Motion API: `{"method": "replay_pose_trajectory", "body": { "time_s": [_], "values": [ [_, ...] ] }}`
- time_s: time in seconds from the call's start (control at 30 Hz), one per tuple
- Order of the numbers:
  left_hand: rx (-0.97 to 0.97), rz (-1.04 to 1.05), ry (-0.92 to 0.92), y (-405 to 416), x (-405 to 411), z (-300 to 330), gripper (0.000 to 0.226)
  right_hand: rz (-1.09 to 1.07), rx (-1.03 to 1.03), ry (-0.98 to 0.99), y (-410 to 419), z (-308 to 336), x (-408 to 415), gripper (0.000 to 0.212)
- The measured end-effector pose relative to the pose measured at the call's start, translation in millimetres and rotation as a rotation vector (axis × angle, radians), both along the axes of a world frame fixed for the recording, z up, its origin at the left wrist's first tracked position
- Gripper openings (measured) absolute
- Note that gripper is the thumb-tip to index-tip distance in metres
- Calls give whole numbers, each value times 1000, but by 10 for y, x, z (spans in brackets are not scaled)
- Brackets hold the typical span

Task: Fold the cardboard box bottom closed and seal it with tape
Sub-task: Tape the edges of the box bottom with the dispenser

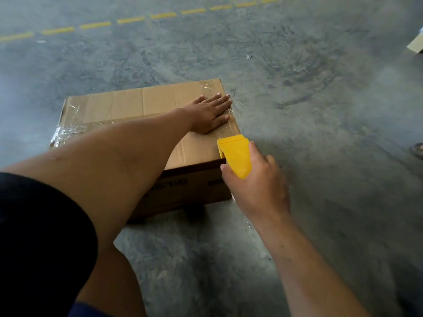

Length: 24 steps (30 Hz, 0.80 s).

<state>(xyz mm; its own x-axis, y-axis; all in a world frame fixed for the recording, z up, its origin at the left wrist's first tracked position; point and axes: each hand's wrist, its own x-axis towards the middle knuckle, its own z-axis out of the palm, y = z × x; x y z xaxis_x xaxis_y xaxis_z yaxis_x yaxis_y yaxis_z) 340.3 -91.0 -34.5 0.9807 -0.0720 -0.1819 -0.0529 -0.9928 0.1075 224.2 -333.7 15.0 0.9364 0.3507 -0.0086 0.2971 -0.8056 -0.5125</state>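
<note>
A brown cardboard box (128,106) lies on the concrete floor with its flaps folded flat on top. Clear tape (68,129) runs along the middle seam and shines at the left and right ends. My left hand (209,113) lies flat, fingers spread, on the box top near its right edge, pressing on the tape. My right hand (256,186) grips a yellow tape dispenser (235,154) at the box's right near corner. A strip of clear tape stretches from the dispenser's front up under my left hand.
Grey concrete floor (320,110) surrounds the box. A dashed yellow line (130,19) crosses the far floor. A piece of cardboard (415,45) shows at the right edge, and a sandalled foot (417,151) lower down. My bare knee (109,271) is at the lower left.
</note>
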Motion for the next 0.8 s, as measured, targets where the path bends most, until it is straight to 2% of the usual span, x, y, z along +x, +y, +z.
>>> {"method": "replay_pose_trajectory", "body": {
  "time_s": [0.1, 0.3, 0.47, 0.8],
  "values": [
    [-20, -13, -14, -81, -56, 40, 61, -8, 4, 16, -46, -2, -15, 81],
    [-60, -166, -34, -250, -169, 2, 54, -2, 17, 30, -83, 16, -54, 81],
    [-88, -148, -88, -228, -148, -64, 51, 9, 23, 33, -69, -46, -61, 82],
    [-58, -157, -80, -168, -65, -85, 50, 19, 26, -17, -258, -130, -234, 81]
  ]
}}
